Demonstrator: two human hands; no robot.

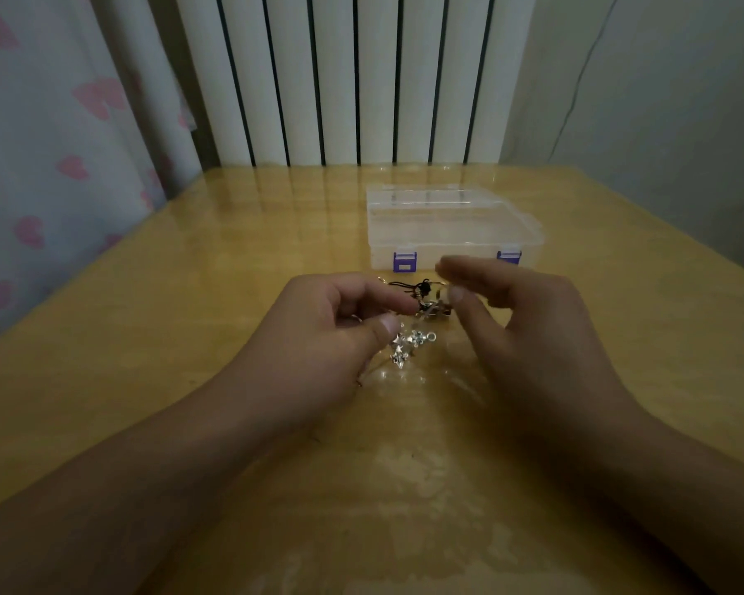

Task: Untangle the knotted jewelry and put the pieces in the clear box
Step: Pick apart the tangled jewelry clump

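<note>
A small tangle of jewelry (422, 309), black cord mixed with silver charms, hangs just above the wooden table (147, 337) between my two hands. Silver star-shaped charms (406, 347) dangle below it. My left hand (331, 337) pinches the tangle's left side between thumb and forefinger. My right hand (520, 319) pinches its right side with thumb and forefinger, its other fingers raised and blurred. The clear box (452, 227), lid closed with purple latches, stands on the table just behind the hands.
A white ribbed radiator (353, 79) runs behind the table's far edge. A curtain with pink hearts (52, 165) hangs at the left. A pale wall is at the right.
</note>
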